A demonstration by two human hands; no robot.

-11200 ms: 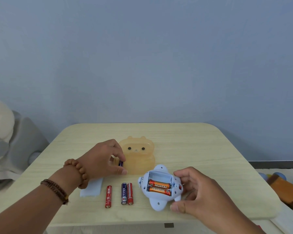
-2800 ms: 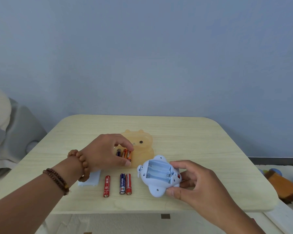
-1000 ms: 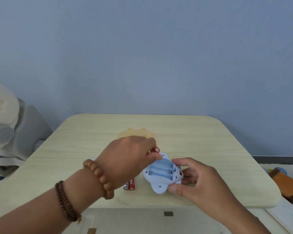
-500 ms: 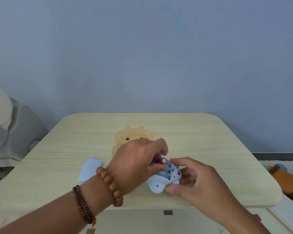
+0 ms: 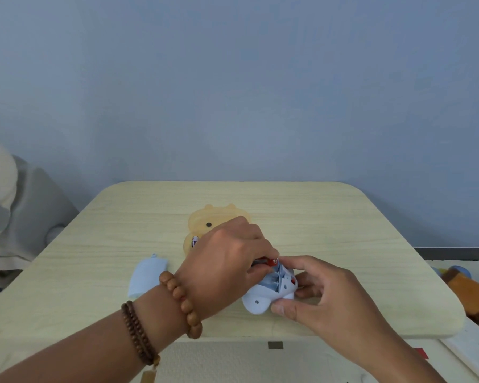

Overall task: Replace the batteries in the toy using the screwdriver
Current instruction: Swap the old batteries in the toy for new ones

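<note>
The light blue toy [image 5: 262, 298] lies near the table's front edge with its open battery compartment facing up. My right hand [image 5: 321, 297] grips the toy from the right side. My left hand [image 5: 227, 266] pinches a red battery [image 5: 271, 262] at the far end of the compartment. The toy's light blue cover [image 5: 147, 275] lies flat to the left. An orange bear-shaped tray [image 5: 202, 222] behind my left hand holds removed batteries, one partly visible [image 5: 194, 241]. The other new batteries are hidden under my left hand. No screwdriver is in view.
The pale wooden table [image 5: 343, 230] stands against a blue wall. A grey and cream plush object [image 5: 20, 205] sits off the left edge. Toys lie on the floor at the right, among them a brown block [image 5: 470, 291].
My left hand put the old batteries in the orange tray, picked up a red battery from the table, and has brought it down to the toy's compartment. My right hand kept hold of the toy.
</note>
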